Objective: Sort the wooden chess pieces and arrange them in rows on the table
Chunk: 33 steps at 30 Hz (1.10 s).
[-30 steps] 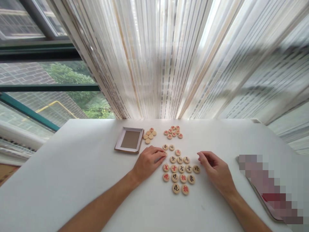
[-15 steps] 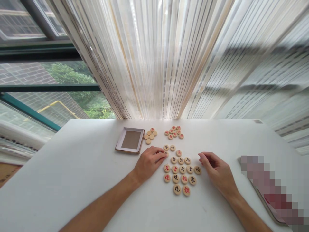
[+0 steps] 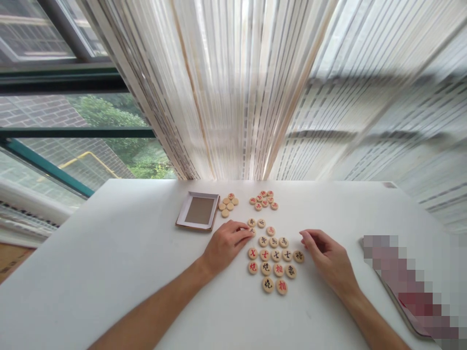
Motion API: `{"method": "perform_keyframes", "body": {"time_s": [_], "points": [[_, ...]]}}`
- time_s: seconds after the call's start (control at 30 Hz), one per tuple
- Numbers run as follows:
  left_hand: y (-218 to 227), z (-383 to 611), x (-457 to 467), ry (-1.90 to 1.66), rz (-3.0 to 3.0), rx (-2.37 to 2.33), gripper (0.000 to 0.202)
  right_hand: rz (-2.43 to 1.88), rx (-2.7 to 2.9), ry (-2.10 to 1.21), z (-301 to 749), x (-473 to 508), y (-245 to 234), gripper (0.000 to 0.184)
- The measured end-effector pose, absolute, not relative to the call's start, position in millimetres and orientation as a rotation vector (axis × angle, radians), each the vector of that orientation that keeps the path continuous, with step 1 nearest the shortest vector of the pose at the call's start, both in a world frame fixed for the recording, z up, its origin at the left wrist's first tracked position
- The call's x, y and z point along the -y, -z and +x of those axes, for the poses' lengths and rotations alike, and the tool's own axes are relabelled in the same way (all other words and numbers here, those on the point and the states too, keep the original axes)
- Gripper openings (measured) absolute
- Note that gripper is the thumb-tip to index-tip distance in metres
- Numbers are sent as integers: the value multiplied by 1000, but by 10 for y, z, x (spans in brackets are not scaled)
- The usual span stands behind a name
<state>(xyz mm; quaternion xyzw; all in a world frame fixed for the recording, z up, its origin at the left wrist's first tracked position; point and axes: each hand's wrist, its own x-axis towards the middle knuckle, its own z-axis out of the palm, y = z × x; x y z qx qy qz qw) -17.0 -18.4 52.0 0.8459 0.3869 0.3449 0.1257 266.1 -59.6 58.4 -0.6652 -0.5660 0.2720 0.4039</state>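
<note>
My left hand (image 3: 226, 243) pinches thumb and forefinger at the edge of a Chinese chess piece (image 3: 252, 232) with a black character, partly covered by the fingertips. Just above it lie two more black-marked pieces (image 3: 261, 223). Rows of round wooden pieces, red and black, spread between my hands; a red-marked horse piece (image 3: 270, 231) sits at the top of them. To the right, my right hand (image 3: 326, 257) rests with curled fingers and thumb drawn in, nothing visible in it. Nearest to it is a black-marked general piece (image 3: 298, 256), apart from the fingers.
An open shallow box (image 3: 198, 211) stands at the back left. Beside it are several mostly blank-faced pieces (image 3: 228, 206), then a cluster of red-marked pieces (image 3: 265, 203). A blurred flat object (image 3: 404, 291) lies at the right. Striped curtains (image 3: 233, 97) hang behind the white table (image 3: 109, 272).
The view has shifted very slightly. Both hands and the pieces stay in practically the same places.
</note>
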Motion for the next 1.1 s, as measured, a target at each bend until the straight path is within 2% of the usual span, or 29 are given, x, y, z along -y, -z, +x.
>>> {"method": "perform_keyframes", "body": {"time_s": [1.1], "points": [[-506, -151, 197, -1063, 2468, -1133, 13, -1585, 1434, -653, 2636, 588, -594, 34]]}}
